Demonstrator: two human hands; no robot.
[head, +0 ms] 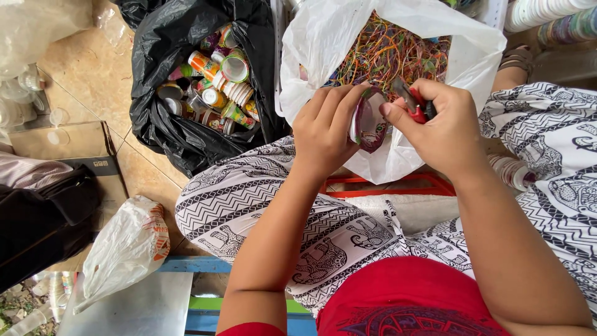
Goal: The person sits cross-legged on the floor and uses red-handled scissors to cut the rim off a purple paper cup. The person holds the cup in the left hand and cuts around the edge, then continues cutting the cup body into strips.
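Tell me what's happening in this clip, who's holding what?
A seated person holds a small printed paper cup in the left hand, while the right hand grips red-handled scissors at the cup's rim. Both hands sit over an open white plastic bag filled with thin colourful strips. Beside it, a black bag holds a pile of similar cups. Whether the blades are cutting right now is hard to tell.
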